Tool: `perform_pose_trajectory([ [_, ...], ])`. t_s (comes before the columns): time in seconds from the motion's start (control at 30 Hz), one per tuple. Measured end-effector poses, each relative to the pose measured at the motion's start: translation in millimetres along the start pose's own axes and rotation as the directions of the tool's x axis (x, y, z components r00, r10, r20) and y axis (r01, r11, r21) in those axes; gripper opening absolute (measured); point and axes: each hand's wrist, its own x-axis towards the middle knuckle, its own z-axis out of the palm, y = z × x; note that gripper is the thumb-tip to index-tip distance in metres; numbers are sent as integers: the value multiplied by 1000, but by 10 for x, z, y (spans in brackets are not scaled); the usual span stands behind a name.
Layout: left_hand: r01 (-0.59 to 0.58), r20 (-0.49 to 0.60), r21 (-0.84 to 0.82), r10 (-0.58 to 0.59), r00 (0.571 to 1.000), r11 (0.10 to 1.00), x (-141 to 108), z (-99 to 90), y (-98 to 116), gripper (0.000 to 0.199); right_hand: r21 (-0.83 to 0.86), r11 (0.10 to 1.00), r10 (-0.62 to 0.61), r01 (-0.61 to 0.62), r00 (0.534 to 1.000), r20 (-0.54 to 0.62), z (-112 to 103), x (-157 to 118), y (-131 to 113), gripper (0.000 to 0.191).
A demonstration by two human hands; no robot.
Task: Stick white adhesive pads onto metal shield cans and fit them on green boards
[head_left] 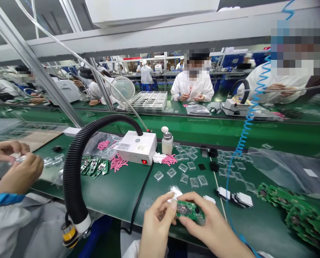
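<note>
Green circuit board [189, 210], light, stiff and easy to crack, over the tabletop [149, 193], gripped at its side edges by the left hand [157, 225] and right hand [211, 224], best held there.

Seen from the hand-held circuit board [189, 210], at the near edge of the bench [127, 195], clear plastic covers [187, 172] lie at twelve o'clock and a heap of circuit boards [291, 211] at three o'clock. At eleven o'clock a fume extractor box [137, 147] stands on the bench, with a dispensing bottle [167, 140] on its right, pink pieces [117, 163] on its left and its hose [74, 172] curving toward nine o'clock.
</note>
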Motion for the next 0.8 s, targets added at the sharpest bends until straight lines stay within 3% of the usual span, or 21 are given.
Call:
perform_pose_trajectory([
  [0.13, -54, 148, 99, 39, 988, 994, -57, -38, 28, 35, 140, 987, 77, -80, 997, 25, -46, 11, -33, 21],
  [0.3, -224, 174, 369, 169, 970, 902, -116, -88, 21, 34, 85, 992, 88, -94, 994, 71, -94, 11, -93, 16],
  [0.43, -395, 153, 490, 370, 916, 777, -145, -77, -40, 29, -4, 1000, -28, 28, 1000, 6, -86, -10, -70, 17],
  [0.57, -482, 23, 432, 525, 851, 762, -183, -4, -96, 21, -101, 977, -194, 187, 979, -68, -88, -19, -40, 16],
  [0.67, -451, -21, 397, 499, 866, 799, -179, 22, -80, 21, -154, 948, -291, 277, 954, -73, -112, 8, -43, 16],
  [0.8, -244, 101, 362, 223, 970, 900, -63, -20, 18, 29, -278, 928, -273, 246, 960, -60, -123, 53, -3, 20],
])
